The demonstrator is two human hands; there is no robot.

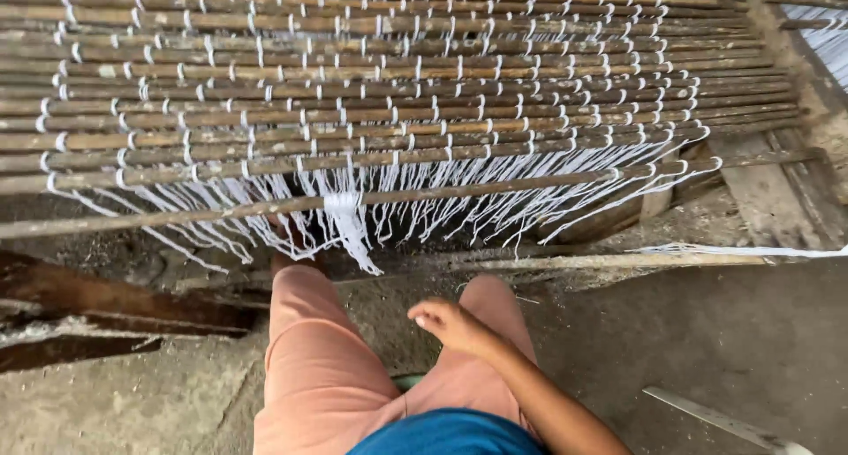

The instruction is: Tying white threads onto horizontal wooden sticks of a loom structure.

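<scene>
A mat (380,75) of bamboo sticks bound with white string lies flat ahead of the seated person, and most of it looks already tied: many rows sit close together, each crossed by neat string loops. The nearest stick (221,209) sits apart from the bound rows, slightly askew, with loose string ends (442,212) hanging under it and 1 thick bunch (346,216) wrapped around its middle, so I judge this row is not yet tied in. The right hand (452,324) hovers over the right knee (486,300), fingers loosely curled and holding nothing, well short of the strings. The left hand is out of sight. A pale blade (715,420) lies on the ground at the right.
</scene>
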